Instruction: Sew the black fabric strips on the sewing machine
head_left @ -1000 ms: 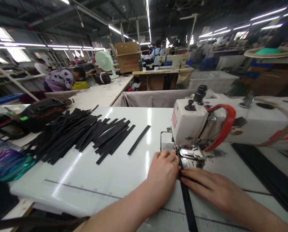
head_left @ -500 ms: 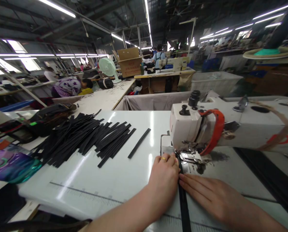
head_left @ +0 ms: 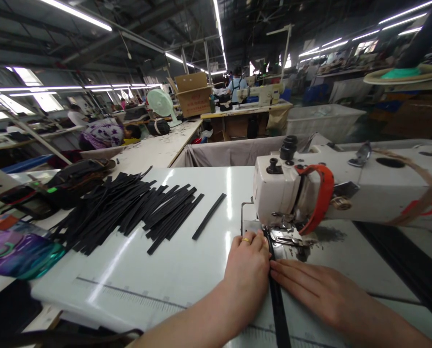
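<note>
A long black strip (head_left: 278, 309) runs up the white table to the needle area of a sewing machine (head_left: 277, 188). My left hand (head_left: 249, 270) rests on the strip's left side close to the presser foot, its fingers bent and pressed together on the strip. Against the right edge lies my right hand (head_left: 310, 290), fingers straight, side by side and flat on the table, their tips touching the strip. The needle tip is hidden by the machine head and my left fingers.
Left of the machine lie a pile of black strips (head_left: 110, 208) and one separate strip (head_left: 209, 216). A shiny purple and teal bag (head_left: 20, 251) is at the far left. Wider black material (head_left: 400, 261) lies under the machine arm. Beyond stand a fan (head_left: 160, 102) and a cardboard box (head_left: 193, 94).
Both hands hold nearly the same places at the strip. The whole view has shifted very slightly; no clear movement of the strip shows.
</note>
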The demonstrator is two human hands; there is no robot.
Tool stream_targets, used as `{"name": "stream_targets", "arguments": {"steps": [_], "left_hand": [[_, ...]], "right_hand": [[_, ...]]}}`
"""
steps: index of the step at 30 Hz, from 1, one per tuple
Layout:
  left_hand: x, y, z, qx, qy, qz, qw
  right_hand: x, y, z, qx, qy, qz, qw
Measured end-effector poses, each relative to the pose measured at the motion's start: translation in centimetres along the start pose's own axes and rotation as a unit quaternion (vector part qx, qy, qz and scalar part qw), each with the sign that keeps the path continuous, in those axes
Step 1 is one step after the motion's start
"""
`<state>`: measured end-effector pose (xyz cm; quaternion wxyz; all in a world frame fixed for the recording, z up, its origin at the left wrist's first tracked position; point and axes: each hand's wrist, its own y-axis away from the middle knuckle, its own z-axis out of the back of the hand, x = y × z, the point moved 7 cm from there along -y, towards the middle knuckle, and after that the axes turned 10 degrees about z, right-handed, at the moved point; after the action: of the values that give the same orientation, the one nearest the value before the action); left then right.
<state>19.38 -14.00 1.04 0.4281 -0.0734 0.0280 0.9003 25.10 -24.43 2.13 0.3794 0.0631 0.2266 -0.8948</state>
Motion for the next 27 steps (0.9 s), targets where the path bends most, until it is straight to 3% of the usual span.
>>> {"name": "stream_targets", "arguments": {"steps": [9,19,22,27], "left_hand": [[0.1,-0.4,0.7,-0.019,0.007,-0.032,0.999],[0.2,-0.4,-0.2,-0.037,0.014,-0.061,0.997],[0.3,-0.1,0.6,-0.042,0.024,-0.037,0.998],[1.5,-0.6,2.5,-0.084,0.104,0.065,0.989]], "right_hand": [[-1.2,-0.5,0.6,-0.004,-0.023,-0.008,1.0],[-1.2,-0.7,1.0,-0.02,-0.034,-0.015,0.999],[-1.3,-0.4,0.7,-0.022,-0.048,-0.02,0.998],[-1.7,-0.9,1.0,-0.051,-0.065,-0.049,0.995]]}}
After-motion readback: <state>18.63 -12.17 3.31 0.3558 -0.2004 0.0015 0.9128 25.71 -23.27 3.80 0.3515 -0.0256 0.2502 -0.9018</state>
